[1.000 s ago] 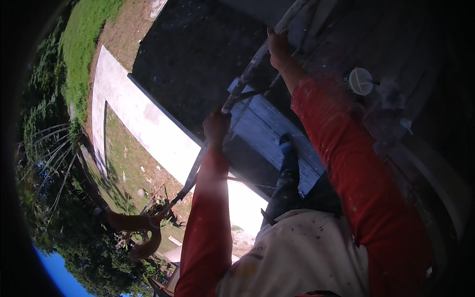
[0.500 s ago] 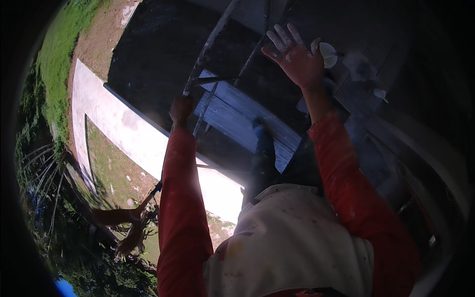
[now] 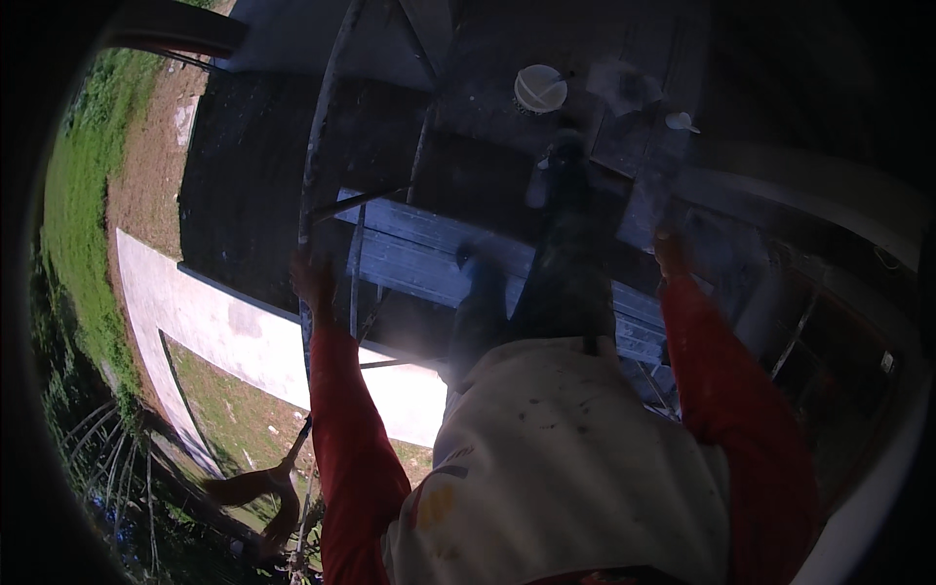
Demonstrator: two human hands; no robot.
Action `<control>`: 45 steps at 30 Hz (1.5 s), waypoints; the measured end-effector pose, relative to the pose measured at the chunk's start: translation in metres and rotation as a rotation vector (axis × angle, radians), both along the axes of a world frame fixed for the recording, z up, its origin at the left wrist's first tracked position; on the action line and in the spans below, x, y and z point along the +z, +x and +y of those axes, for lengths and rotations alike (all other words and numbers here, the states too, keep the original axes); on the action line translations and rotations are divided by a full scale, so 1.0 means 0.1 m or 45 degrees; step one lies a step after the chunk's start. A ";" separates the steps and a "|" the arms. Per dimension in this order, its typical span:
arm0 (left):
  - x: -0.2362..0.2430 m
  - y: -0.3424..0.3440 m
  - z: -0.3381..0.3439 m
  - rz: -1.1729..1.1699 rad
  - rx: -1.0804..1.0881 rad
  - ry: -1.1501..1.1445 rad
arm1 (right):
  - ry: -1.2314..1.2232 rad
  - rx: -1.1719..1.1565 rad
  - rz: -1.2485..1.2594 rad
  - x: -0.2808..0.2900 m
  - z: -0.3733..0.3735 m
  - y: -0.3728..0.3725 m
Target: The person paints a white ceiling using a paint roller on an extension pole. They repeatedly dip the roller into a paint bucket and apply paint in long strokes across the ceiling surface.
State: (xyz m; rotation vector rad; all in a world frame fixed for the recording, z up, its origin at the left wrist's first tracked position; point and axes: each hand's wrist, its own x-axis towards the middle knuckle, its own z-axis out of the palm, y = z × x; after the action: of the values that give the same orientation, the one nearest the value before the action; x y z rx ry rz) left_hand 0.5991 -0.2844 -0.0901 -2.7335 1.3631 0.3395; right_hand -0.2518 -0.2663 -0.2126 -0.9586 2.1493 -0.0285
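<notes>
My left hand (image 3: 313, 283) is against the upright pole of a metal scaffold frame (image 3: 320, 127), its fingers loosely stretched and not wrapped round the pole. Low in the shade to the right is my right hand (image 3: 671, 252), beside a pale board-like surface; its fingers are too dark and foreshortened to read. Under me lie grey metal scaffold planks (image 3: 419, 230), with one dark shoe (image 3: 468, 255) on them. My other leg (image 3: 565, 195) stretches forward past the planks' far edge.
A white bucket (image 3: 539, 90) stands beyond the planks, with a small white object (image 3: 681, 122) to its right. Left of the scaffold, a sunlit concrete strip (image 3: 214, 307) borders grass (image 3: 83, 205). A brown forked shape (image 3: 258, 485) is beside my left forearm.
My left hand has loosened from its grip on the pole. My right hand, raised with spread fingers before, has come down and to the right. One leg now reaches further forward.
</notes>
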 end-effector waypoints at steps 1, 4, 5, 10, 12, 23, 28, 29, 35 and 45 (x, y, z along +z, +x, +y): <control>-0.04 0.03 0.12 0.055 0.032 0.051 | -0.143 0.120 0.162 0.08 0.54 -0.31; -0.17 0.00 0.12 0.107 0.123 0.230 | 0.099 1.281 0.563 0.55 1.83 -0.78; -0.10 0.05 -0.13 0.063 0.111 0.257 | 0.721 1.391 0.414 0.83 1.81 -0.32; -0.27 0.19 0.08 0.020 0.067 0.285 | 0.588 -0.664 -0.114 0.74 2.58 -0.15; -0.13 0.17 -0.16 0.101 0.100 0.308 | 0.337 -0.695 -0.133 0.52 2.10 0.23; 1.04 -2.37 -0.43 0.933 -0.091 -0.539 | -0.517 -0.629 -1.305 1.63 -1.48 2.88; 1.64 -3.47 -0.71 0.731 -1.077 -0.719 | -0.471 0.000 -1.990 1.01 -1.48 4.30; 1.62 -3.51 -0.76 0.654 -1.264 -0.709 | 0.066 -0.626 -2.497 1.54 -1.43 4.54; 1.67 -3.09 -0.86 0.515 -1.096 -0.644 | 0.139 -0.953 -2.623 2.00 -1.36 4.75; 0.81 -1.53 -0.91 0.172 -0.936 -0.622 | -0.463 -0.354 -2.197 2.47 -1.40 3.48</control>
State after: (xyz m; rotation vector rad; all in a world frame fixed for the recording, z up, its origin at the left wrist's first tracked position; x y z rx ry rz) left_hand 0.4464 -0.3759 -0.0089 -2.2788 2.6279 0.1438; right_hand 0.0959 -0.4065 0.0341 -0.3972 0.6058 -1.0037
